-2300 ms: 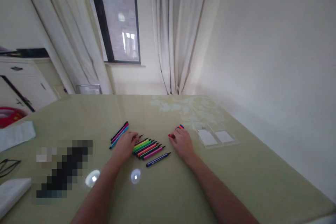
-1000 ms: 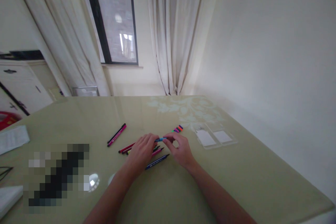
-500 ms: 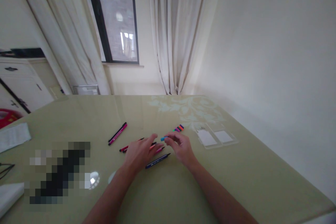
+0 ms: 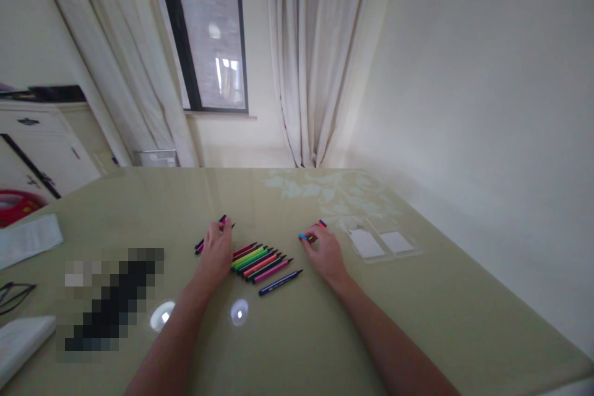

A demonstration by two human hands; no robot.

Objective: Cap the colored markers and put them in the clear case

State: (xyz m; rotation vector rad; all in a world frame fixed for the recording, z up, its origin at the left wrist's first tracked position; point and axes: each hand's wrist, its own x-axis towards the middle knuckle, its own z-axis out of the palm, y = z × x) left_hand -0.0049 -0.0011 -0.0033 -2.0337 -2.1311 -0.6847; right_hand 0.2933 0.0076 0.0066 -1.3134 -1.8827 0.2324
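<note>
Across the pale green table, my left hand was bent over the capped black and magenta markers; a dark tip showed beside its curled fingers, but I could not tell whether they gripped anything. My right hand had a small blue cap pinched at its fingertips, with other colored caps just beyond the knuckles. Between my forearms and hands lay a slanted row of uncapped markers, a navy marker apart on its near side. Right of them sat a clear case.
</note>
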